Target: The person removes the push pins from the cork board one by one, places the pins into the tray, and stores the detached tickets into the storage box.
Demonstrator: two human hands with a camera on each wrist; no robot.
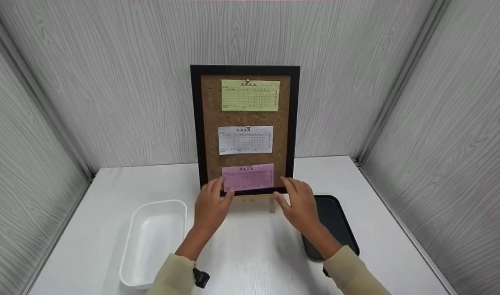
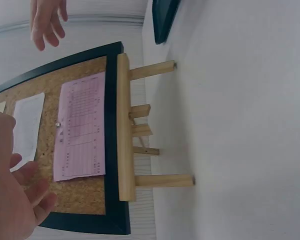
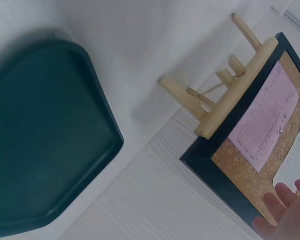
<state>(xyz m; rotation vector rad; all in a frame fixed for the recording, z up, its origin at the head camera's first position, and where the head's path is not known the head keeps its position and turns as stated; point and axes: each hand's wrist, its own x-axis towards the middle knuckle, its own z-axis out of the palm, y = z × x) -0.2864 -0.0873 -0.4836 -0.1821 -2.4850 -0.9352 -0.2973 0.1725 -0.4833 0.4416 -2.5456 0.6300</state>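
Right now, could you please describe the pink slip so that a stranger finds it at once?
On the white table, find the wooden easel that holds a black-framed cork board. Follow the board's middle down to the pink slip, pinned lowest, near the bottom frame edge. Its colour sets it apart: the middle slip is white and the top slip yellow-green.

Panelled booth — grey woodgrain walls, white table
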